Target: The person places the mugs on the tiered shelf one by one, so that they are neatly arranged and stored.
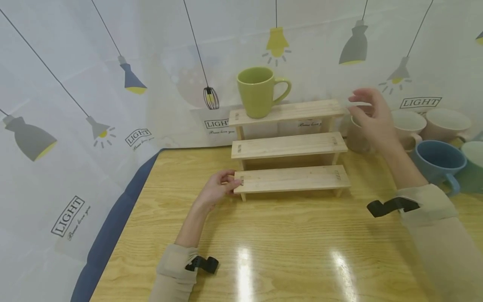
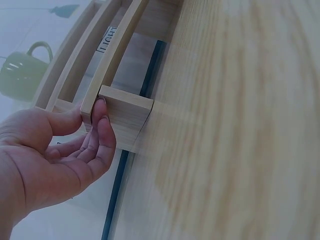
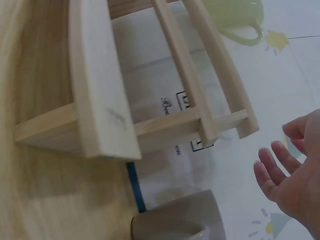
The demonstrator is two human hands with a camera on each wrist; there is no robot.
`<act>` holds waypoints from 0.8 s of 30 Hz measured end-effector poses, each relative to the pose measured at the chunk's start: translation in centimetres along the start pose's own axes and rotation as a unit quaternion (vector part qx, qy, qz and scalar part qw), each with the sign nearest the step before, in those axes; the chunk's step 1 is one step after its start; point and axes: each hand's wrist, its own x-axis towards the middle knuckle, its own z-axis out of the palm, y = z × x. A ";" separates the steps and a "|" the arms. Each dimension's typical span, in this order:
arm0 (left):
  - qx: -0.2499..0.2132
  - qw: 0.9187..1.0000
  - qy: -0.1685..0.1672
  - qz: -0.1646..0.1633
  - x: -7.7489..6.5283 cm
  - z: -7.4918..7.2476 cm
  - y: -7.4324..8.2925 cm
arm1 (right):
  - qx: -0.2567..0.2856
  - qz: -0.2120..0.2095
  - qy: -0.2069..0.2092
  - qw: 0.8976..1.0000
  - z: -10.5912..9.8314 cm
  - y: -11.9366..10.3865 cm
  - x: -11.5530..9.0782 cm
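A three-tier wooden step rack [image 1: 292,179] stands on the table near the patterned backdrop. A yellow-green mug [image 1: 255,95] sits upright on the left part of its top tier, handle to the right. My left hand [image 1: 216,189] pinches the left end of the lowest tier; in the left wrist view the thumb is on the upper face and fingers are underneath. Beyond the rack's right end, my right hand [image 1: 374,117] is raised with loosely bent fingers and nothing between them. It partly hides a greyish-beige mug [image 3: 177,220] standing beside the rack.
More mugs crowd the right side: two pale ones [image 1: 447,125] at the back, a blue one [image 1: 439,161] and a light green one [image 1: 473,165] in front. A blue strip [image 1: 113,222] runs along the table's left edge. Lamp-printed cloth hangs behind.
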 end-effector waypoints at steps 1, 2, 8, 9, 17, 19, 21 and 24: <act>0.002 1.000 0.000 0.001 0.0 0.0 0.0 | -0.009 0.004 0.002 1.000 -0.2 0.3 -0.3; 0.002 1.000 0.000 0.000 0.0 0.0 0.1 | -0.016 0.009 0.001 1.000 -0.3 0.6 -0.7; 0.002 1.000 -0.001 -0.001 -0.1 0.0 0.1 | -0.046 0.030 0.019 0.998 -0.9 2.7 -2.4; 0.002 1.000 -0.001 -0.001 -0.1 -0.1 0.0 | -0.048 0.029 0.026 0.998 -1.0 3.1 -2.6; 0.000 1.000 0.000 -0.007 0.0 -0.1 -0.1 | -0.050 0.028 0.066 0.996 -1.6 5.1 -3.6; -0.001 1.000 0.000 -0.007 0.0 -0.1 -0.1 | -0.055 0.038 0.073 0.995 -1.8 5.5 -3.9; -0.002 1.000 0.000 -0.008 0.0 -0.1 -0.1 | -0.058 0.053 0.081 0.994 -2.0 5.8 -4.2; -0.002 1.000 -0.002 -0.009 0.1 -0.1 -0.1 | -0.066 0.074 0.088 0.991 -2.3 6.3 -4.5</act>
